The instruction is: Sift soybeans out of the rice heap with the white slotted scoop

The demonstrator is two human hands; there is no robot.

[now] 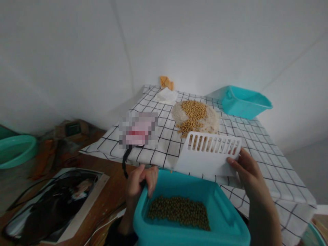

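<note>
My left hand (142,181) is closed over the far left corner of a teal plastic bin (191,181) below the table's front edge. A layer of soybean-like round beans (179,210) covers part of the bin's floor. In my right hand (247,169) is a white slotted plastic plate (205,159), pinched at its right end, thumb on the near face. The plate stands tilted just above the bin's far rim, at the table edge. Behind it, a heap of tan beans (194,109) lies on pale, rice-like grains (212,118), partly hidden by the plate.
A checkered cloth (164,147) covers the table. Another teal bin (243,102) stands at the back right. A blurred pinkish item (139,128) with a black strap lies left, a white bag (166,95) and orange cloth (166,83) behind. A green basin (17,152) is far left.
</note>
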